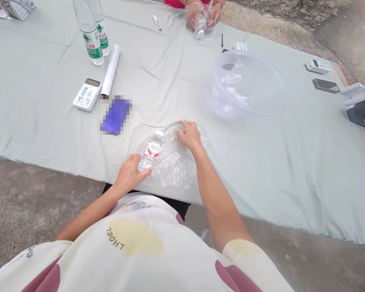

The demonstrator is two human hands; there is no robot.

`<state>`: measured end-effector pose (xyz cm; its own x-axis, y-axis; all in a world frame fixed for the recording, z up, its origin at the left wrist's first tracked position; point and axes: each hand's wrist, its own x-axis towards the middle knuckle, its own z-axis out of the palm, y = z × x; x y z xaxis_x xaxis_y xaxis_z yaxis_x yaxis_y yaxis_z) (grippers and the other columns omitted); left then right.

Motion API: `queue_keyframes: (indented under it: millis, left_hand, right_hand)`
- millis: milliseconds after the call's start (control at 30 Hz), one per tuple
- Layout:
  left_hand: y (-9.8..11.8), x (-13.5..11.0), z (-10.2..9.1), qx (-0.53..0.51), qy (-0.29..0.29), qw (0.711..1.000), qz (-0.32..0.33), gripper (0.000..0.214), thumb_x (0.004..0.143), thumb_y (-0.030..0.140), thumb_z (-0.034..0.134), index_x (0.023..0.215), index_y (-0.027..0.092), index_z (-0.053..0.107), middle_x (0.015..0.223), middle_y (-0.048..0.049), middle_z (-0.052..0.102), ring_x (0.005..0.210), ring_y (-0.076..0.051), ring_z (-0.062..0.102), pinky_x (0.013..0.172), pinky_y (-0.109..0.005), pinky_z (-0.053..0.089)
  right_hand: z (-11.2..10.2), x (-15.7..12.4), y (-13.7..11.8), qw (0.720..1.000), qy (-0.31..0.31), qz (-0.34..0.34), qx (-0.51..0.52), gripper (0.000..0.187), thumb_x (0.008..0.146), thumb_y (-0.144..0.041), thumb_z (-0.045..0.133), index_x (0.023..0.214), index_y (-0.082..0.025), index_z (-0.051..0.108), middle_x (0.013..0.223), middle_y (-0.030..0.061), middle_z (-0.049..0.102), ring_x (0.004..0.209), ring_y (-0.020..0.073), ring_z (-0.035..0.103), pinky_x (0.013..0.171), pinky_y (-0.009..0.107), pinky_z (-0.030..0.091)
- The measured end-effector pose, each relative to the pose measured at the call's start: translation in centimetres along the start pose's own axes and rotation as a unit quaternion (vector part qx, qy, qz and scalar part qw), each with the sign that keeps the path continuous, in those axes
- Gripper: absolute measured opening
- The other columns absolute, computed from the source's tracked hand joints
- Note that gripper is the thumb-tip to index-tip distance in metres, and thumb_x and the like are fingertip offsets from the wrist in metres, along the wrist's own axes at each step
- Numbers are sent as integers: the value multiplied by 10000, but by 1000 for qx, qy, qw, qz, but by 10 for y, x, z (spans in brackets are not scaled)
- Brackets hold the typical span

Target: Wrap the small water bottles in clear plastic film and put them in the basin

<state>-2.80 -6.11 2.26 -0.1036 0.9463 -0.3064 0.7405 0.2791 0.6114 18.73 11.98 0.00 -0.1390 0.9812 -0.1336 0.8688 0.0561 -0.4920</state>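
Note:
A small water bottle (152,151) with a red and white label and a white cap leans away from me near the table's front edge. My left hand (131,173) is closed around its lower part, thumb on the near side. Clear thin plastic film (178,168), perhaps a bag, spreads crumpled beside and around the bottle. At the film's upper right edge is my right hand (190,136), its thumb and forefinger apart and touching the film. Whether the bottle lies inside the film or on it, I cannot tell.
A clear basin (214,95) holds crumpled plastic. Two large bottles (93,46), a white roll (111,71), a white box-like device (87,95) and a blurred blue item (116,115) stand left. Across the table, another person's hands (196,16) handle a wrapped bottle. A phone (326,85) lies right.

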Motion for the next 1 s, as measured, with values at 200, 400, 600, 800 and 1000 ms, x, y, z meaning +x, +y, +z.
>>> queue_keyframes:
  millis: [200,400,600,800,1000]
  left_hand:
    - [0,-2,2,-14,4,1000,-3,377,835,485,625,1070,196,567,1023,-56,637,904,-224,632,751,-337,494]
    - [0,-3,4,-15,7,1000,-6,390,840,489,620,1088,194,553,1057,-62,636,930,-227,633,775,-350,503]
    - [3,-7,8,-18,21,1000,-15,387,836,460,639,1118,212,545,1085,-68,647,989,-246,646,800,-361,515]
    - [2,2,2,16,83,996,-11,408,829,392,668,1169,203,545,1159,-94,640,1055,-253,624,898,-379,514]
    - [2,15,-4,127,158,979,23,457,845,322,653,1265,196,523,1309,-130,567,1186,-291,521,861,-385,520]
  right_hand:
    - [-28,-17,-23,995,-68,-72,-7,687,775,-189,519,1458,-253,488,1466,113,465,924,258,623,896,470,508]
    - [-15,4,-39,982,-132,-123,54,281,834,-297,534,1015,-205,728,1064,74,694,848,210,596,754,331,461]
    - [-4,42,-56,980,-127,-96,117,146,799,-239,551,730,-186,669,750,14,658,670,141,529,652,272,396]
    - [-16,40,-61,959,-106,-114,239,120,783,-242,585,786,-178,687,847,14,694,552,98,577,613,269,435]
    - [-17,37,-28,912,-91,-164,364,186,768,-341,631,808,-174,702,834,46,696,739,168,695,608,265,508]
